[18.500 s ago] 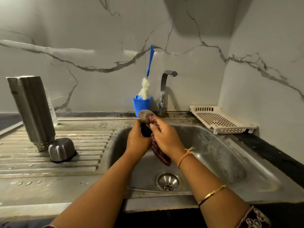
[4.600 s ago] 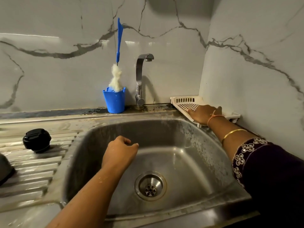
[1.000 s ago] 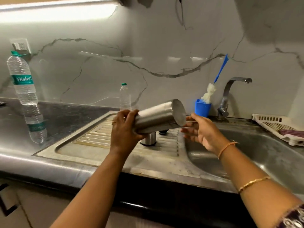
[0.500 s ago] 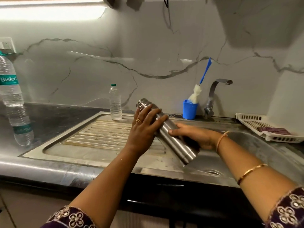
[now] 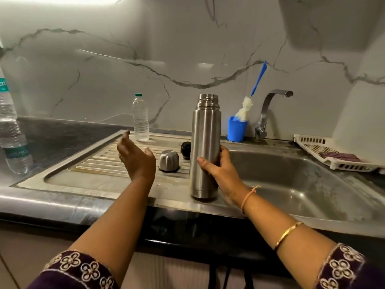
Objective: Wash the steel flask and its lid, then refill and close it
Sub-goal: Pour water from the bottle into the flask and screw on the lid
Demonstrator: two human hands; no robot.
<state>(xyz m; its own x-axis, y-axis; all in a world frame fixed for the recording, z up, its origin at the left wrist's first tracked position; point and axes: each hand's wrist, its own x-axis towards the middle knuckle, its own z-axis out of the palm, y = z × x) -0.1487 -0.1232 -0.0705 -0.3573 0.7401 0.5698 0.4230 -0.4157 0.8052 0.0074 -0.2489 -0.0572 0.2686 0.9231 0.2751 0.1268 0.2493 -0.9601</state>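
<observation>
Bench [image 5: 52,138]: flask [image 5: 205,147] upright at the front edge, steel cap [image 5: 169,160] and black stopper [image 5: 185,149] behind, small bottle [image 5: 141,119] at the back.

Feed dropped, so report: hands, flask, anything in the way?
Right hand grips tall steel flask, upright, uncapped. Left hand open, empty. Domed steel cup, round black stopper on drainboard, clear of it.

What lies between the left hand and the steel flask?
In the head view, a steel cup lid sits mouth-down on the drainboard between the left hand and the flask; a black stopper sits just behind it.
</observation>
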